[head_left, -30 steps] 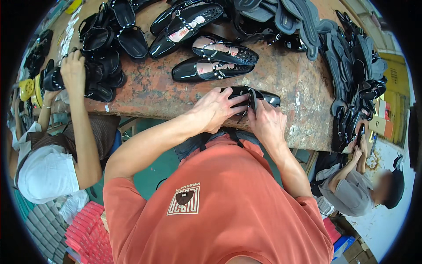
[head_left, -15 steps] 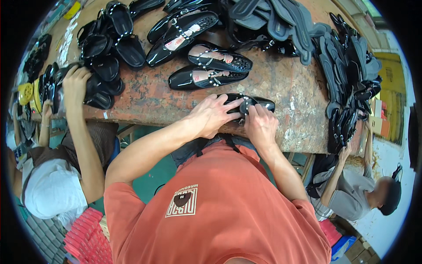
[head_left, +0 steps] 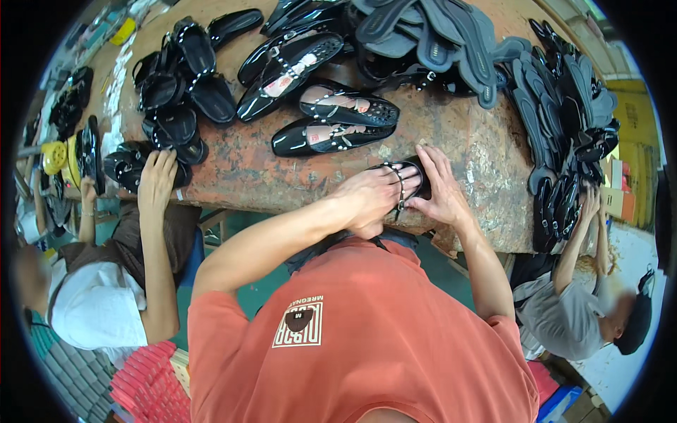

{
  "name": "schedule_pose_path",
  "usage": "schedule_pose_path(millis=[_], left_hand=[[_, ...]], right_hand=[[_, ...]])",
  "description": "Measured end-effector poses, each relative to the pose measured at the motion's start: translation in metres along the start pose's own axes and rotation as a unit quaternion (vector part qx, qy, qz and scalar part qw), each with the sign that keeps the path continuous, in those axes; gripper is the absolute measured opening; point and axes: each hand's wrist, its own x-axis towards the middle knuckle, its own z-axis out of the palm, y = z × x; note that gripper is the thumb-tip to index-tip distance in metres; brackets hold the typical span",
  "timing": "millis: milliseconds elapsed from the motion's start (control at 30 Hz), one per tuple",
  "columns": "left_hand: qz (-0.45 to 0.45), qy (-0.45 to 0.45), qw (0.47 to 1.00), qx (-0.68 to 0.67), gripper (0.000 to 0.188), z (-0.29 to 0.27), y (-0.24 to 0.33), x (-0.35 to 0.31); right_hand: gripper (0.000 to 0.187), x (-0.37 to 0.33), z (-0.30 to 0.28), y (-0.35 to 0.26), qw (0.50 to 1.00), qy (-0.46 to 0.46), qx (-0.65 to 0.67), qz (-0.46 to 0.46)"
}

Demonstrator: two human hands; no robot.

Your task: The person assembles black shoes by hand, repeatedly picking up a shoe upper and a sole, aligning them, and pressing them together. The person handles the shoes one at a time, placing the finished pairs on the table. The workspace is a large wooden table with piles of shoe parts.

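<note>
At the table's near edge lies a glossy black shoe (head_left: 421, 185) with studded straps, between my two hands. My left hand (head_left: 374, 199) reaches into it, and a studded strap crosses over the fingers; their tips are hidden inside. Around the shoe's right end my right hand (head_left: 446, 190) is curved, fingers along the far side and thumb on the near side. Just beyond, a pair of black strapped flats rests side by side: the nearer flat (head_left: 300, 139) and the farther flat (head_left: 328, 99), both with pale linings.
Grey insoles (head_left: 437, 49) are heaped at the back, with more insoles (head_left: 539, 113) at the right. Black sandals (head_left: 211, 99) crowd the left. A co-worker's hand (head_left: 159, 176) touches shoes at left; another's hands (head_left: 592, 204) are on shoes at right. Paint-worn table (head_left: 233, 173).
My left hand has moved into the shoe, under the strap. My right hand has gone from the strap's ornament to the shoe's right end. The left co-worker's hand has shifted nearer.
</note>
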Motion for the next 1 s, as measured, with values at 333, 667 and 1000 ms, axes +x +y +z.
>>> schedule_pose_path(millis=[333, 667, 1000], left_hand=[[-0.030, 0.035, 0.988, 0.150, 0.074, -0.005, 0.023, -0.017], [-0.089, 0.283, 0.918, -0.265, 0.072, -0.094, 0.038, -0.020], [-0.063, 0.227, 0.943, -0.235, 0.073, -0.116, 0.041, -0.016]], right_hand=[[0.128, 0.000, 0.006, 0.008, 0.999, 0.018, 0.028, -0.017], [0.037, 0.002, -0.059, -0.043, 0.952, -0.078, -0.267, -0.130], [0.052, 0.011, -0.075, -0.051, 0.887, -0.307, -0.321, -0.124]])
